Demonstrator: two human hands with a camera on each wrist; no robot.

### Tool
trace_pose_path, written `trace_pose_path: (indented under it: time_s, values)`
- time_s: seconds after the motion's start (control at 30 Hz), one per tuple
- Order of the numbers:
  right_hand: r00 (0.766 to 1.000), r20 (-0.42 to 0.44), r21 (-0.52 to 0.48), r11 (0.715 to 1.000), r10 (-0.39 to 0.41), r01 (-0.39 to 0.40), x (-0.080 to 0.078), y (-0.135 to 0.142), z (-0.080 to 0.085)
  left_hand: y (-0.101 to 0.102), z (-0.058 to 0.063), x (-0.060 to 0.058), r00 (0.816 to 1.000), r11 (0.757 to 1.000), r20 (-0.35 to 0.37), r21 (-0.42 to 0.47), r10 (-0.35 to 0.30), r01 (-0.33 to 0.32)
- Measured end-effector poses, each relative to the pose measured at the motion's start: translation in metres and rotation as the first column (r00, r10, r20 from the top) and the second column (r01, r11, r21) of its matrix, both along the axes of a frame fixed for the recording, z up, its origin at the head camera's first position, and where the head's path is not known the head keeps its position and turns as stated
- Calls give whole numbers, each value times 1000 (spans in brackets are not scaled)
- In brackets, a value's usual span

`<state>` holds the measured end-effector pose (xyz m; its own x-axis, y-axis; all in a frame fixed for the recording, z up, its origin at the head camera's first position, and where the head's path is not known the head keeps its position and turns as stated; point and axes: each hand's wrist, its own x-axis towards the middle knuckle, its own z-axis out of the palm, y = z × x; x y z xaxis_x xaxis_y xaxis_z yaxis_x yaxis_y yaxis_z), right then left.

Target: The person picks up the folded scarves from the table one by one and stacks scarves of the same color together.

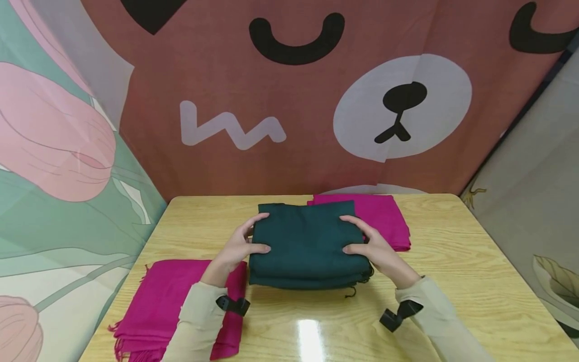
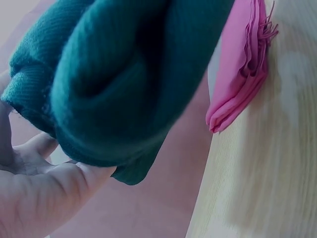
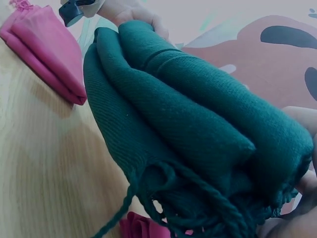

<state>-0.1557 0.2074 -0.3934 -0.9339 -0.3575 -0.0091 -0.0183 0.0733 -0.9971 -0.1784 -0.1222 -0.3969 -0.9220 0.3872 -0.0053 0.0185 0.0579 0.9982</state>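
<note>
Both hands hold a folded dark green scarf (image 1: 307,246) by its two sides above the table. My left hand (image 1: 235,249) grips its left side, thumb and fingers on the upper face. On the opposite side my right hand (image 1: 375,246) grips the scarf the same way. In the right wrist view the green scarf (image 3: 188,104) shows thick folded layers, with twisted fringe hanging at the near end. The left wrist view shows the rounded fold of the scarf (image 2: 114,89) over the left thumb.
A folded magenta scarf (image 1: 176,296) with fringe lies at the table's front left, under the left forearm. Another folded magenta scarf (image 1: 384,221) lies at the back right, partly behind the green one. The wooden table (image 1: 461,281) meets a printed cloth wall (image 1: 294,171).
</note>
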Motion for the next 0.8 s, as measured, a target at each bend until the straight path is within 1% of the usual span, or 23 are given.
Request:
trace_pose_path:
  time_s: [0.2,0.33,0.53,0.67,0.8]
  values:
    - [1000,-2,0,1000,6,-6,-9,-6,1,-6,0,-6,1000,1000,4,7,0,0]
    - [1000,7,-3,1000,12,-12,-15,-10,4,-10,1,-11,1000,1000,11,2,12,-12]
    - [999,25,-19,999,29,-28,-25,-18,9,-18,4,-16,1000,1000,-4,-8,21,-21]
    - [999,24,7,1000,27,-28,-33,-24,11,-23,5,-21,999,999,7,3,33,-33]
    - [999,25,13,1000,26,-26,-40,-29,12,-28,7,-25,999,999,21,12,42,-42]
